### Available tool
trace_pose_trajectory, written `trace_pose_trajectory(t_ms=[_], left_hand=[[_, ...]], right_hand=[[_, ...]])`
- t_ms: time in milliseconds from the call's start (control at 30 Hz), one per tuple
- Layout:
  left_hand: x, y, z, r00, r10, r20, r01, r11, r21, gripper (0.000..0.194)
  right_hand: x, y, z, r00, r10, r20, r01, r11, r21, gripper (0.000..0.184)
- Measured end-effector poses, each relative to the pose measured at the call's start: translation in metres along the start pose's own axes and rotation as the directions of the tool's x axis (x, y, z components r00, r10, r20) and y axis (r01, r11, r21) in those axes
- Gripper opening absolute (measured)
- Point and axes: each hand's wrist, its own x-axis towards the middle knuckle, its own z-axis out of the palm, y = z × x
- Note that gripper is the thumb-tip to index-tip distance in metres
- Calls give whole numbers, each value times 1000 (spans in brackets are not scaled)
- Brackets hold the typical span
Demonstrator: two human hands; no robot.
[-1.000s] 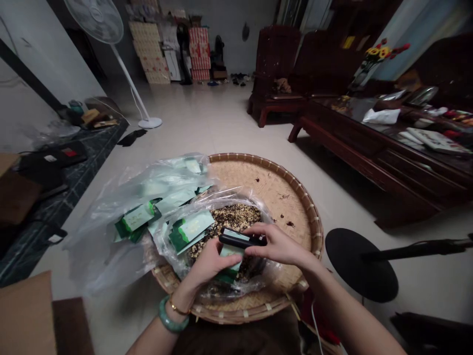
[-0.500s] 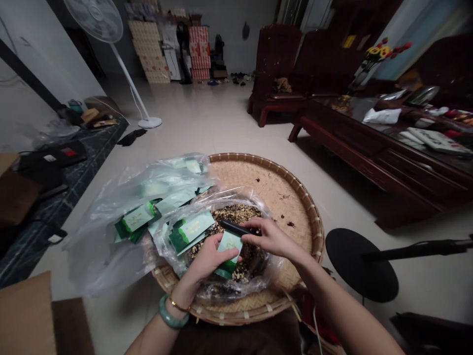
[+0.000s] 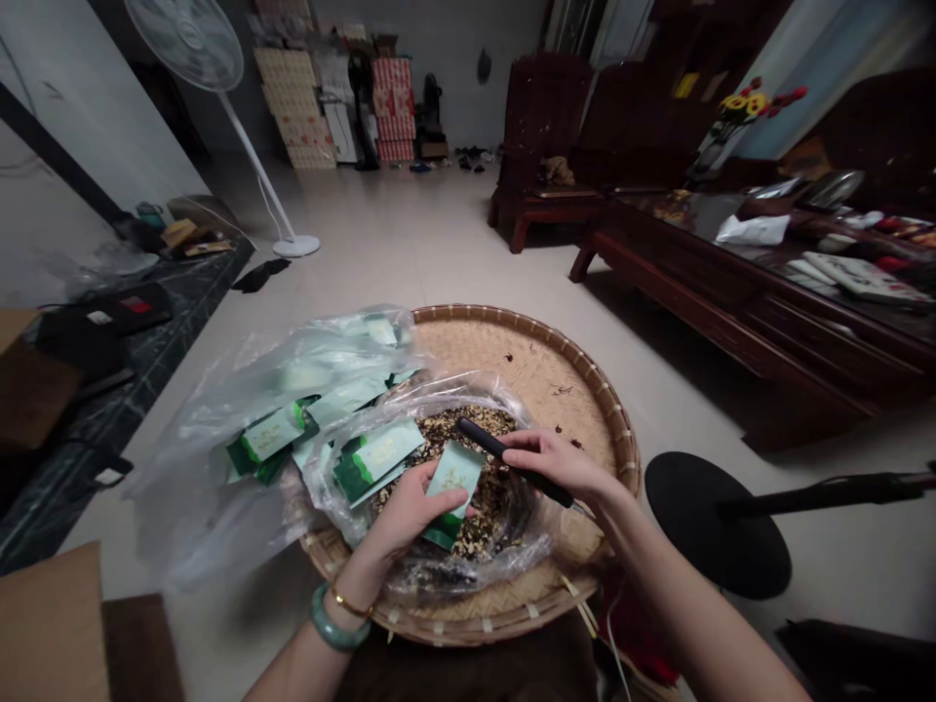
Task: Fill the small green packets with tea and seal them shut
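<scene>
My left hand [image 3: 409, 512] is closed on a small green and pale-mint packet [image 3: 454, 473], thumb across its front. Close beside it, my right hand [image 3: 552, 458] grips a slim black stick-shaped tool [image 3: 479, 437], which slants over the packet's upper right. A thin, pale metallic part shows at the tool's lower right end. Beneath both hands lies an open clear plastic bag [image 3: 504, 390] of dark and tan dried flakes [image 3: 468, 421]. Several similar green packets [image 3: 376, 453] rest at its left side. All this sits on a round woven bamboo tray [image 3: 504, 336].
A large translucent bag [image 3: 212, 497] with more green packets overhangs the tray's left side. At right are a black round stand base [image 3: 709, 526] and a dark wooden table [image 3: 731, 292]. A white fan [image 3: 255, 146] stands behind; a cardboard box [image 3: 55, 624] is at lower left.
The black tool has shifted right and now slants down toward my right wrist, showing more of its length. My left hand still holds the packet in nearly the same place.
</scene>
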Motion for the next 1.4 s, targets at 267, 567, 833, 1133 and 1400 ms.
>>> trace_pose_trajectory(t_ms=[267, 567, 833, 1133, 1400], left_hand=[[1, -3, 2, 1000, 9, -15, -9, 1000, -6, 46], [-4, 1, -3, 1000, -8, 18, 8, 1000, 11, 43], [0, -7, -9, 989, 117, -92, -111, 991, 68, 46], [-6, -4, 6, 985, 169, -48, -162, 980, 116, 46], [-7, 4, 2, 921, 321, -220, -271, 935, 229, 28]], right_hand=[[-1, -1, 20, 977, -191, -95, 162, 953, -255, 34], [-3, 9, 3, 999, -39, -20, 40, 999, 11, 54], [-20, 39, -10, 896, -343, -283, 63, 728, -683, 43], [10, 5, 47, 870, -370, -327, 288, 918, -274, 23], [4, -2, 58, 903, -387, -186, 323, 898, -298, 25]])
